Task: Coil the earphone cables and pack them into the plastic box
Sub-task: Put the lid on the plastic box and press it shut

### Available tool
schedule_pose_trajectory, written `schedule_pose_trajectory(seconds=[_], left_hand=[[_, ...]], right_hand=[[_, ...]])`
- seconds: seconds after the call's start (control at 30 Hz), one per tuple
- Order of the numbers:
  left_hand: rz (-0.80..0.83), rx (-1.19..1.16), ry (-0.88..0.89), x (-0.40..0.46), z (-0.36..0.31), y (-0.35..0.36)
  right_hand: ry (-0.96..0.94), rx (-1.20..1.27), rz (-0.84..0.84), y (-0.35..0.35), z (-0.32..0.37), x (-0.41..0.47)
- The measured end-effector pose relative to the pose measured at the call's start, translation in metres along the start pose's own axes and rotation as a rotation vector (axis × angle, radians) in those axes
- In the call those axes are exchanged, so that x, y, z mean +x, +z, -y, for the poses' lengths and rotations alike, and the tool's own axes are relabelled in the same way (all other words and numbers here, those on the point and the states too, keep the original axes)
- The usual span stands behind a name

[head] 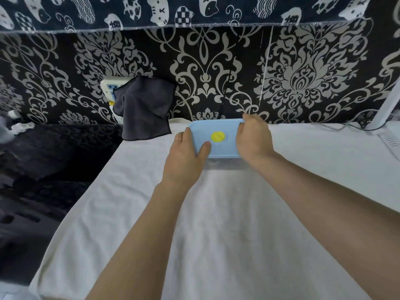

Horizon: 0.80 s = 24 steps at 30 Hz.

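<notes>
A white cloth (216, 224) covers the counter, against dark patterned wallpaper (303, 83). Both grips hold the plastic box (225, 128) at the far edge: left hand (184, 156) and right hand (253, 137) curl round its ends. Left of them hangs a dark towel (145, 109); bare cloth spreads nearer.

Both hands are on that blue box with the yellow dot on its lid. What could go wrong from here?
The box sits near the far edge of the white cloth, so a push might slide it off toward the wall. The left hand and right hand grip the lid at its two ends, so the middle might stay unsealed. No earphone cables are visible, and I cannot tell if they are inside; a stray loop could get pinched.
</notes>
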<state>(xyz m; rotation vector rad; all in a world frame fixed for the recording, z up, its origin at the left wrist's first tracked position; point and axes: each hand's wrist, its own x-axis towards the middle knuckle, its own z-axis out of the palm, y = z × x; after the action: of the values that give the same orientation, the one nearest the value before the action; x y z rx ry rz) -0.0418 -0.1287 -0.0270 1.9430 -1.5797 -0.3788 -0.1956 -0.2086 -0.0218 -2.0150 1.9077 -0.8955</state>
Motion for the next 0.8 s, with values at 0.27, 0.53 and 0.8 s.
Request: schedule_pose_trajectory(seconds=[0.27, 0.53, 0.8], left_hand=[[-0.008, 0.028, 0.032, -0.003, -0.001, 0.01], [-0.053, 0.064, 0.022, 0.0, -0.004, 0.016], [-0.055, 0.172, 0.012, -0.001, -0.003, 0.021]], right_hand=[[-0.01, 0.001, 0.126, 0.007, -0.008, 0.016], [-0.091, -0.017, 0.057, 0.012, -0.014, 0.022], [-0.023, 0.053, 0.135, 0.018, -0.018, 0.022]])
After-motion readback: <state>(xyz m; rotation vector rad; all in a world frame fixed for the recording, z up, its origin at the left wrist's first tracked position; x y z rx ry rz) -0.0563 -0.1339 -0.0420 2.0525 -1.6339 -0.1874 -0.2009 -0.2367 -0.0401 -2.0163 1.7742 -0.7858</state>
